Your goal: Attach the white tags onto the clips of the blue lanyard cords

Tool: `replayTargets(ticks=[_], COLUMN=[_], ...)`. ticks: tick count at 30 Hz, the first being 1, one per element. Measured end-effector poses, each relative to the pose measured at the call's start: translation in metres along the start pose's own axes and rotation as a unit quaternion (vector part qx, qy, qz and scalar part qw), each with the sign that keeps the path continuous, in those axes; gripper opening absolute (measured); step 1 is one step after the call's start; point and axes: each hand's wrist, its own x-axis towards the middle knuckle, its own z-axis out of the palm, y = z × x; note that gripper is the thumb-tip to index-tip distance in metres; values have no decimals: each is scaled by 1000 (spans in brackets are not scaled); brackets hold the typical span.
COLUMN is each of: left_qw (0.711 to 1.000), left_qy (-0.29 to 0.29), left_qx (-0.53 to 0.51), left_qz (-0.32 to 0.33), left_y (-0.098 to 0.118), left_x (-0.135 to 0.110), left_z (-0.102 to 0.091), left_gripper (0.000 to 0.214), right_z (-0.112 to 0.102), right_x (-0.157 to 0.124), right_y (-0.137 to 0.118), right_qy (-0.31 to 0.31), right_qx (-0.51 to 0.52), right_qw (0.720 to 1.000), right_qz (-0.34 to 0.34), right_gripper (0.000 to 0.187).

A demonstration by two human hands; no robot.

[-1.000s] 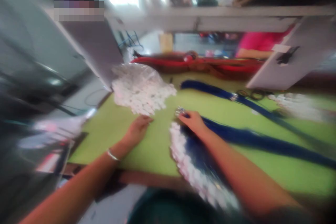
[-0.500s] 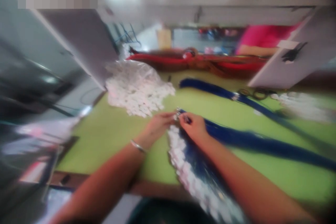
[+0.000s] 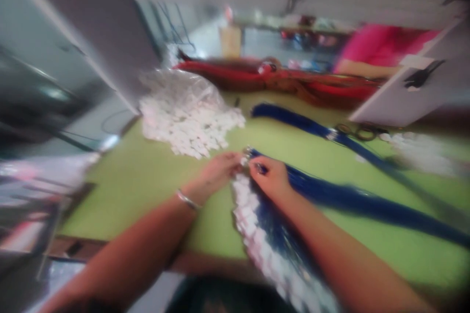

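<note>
My left hand (image 3: pixel 220 168), with a bracelet on its wrist, is closed, its fingertips pinching at a small white piece (image 3: pixel 244 160). Right beside it, my right hand (image 3: pixel 270 176) is curled shut around thin blue cord; a dark blue bit shows within its fingers. A long bundle of blue cords (image 3: pixel 341 200) runs from behind the right hand to the right edge. Below both hands, a row of white tag-like pieces (image 3: pixel 247 210) hangs along more blue strands toward the front edge of the table. Blur hides the exact grip.
A clear plastic bag (image 3: pixel 198 83) spills white pieces (image 3: pixel 194 129) on the green table (image 3: pixel 147 195). Beyond lie a second blue bundle (image 3: pixel 293 116), scissors (image 3: pixel 365 132), more white pieces (image 3: pixel 422 151) and red bundles (image 3: pixel 227 73). Across the table is a person in pink (image 3: pixel 378 49).
The view has tilted down slightly. My left hand has shifted a little left, its fingers more bent near the white piece. My right hand stays nearly in place.
</note>
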Motion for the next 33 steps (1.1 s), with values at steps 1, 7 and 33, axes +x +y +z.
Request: replayTargets(ticks=[1, 7, 33], left_qw=[1000, 1000, 960], left_qy=[1, -10, 31], left_qx=[6, 27, 267], left_qz=[2, 4, 75], left_y=[0, 0, 0], left_x=[0, -2, -2], left_z=[0, 1, -5], left_gripper=[24, 24, 28], right_z=[0, -3, -10], right_x=[0, -1, 11], right_y=[0, -5, -12], right_qy=[1, -9, -133], right_qx=[1, -38, -66], right_qw=[1000, 999, 988], right_qz=[-4, -10, 35], right_gripper=[15, 15, 12])
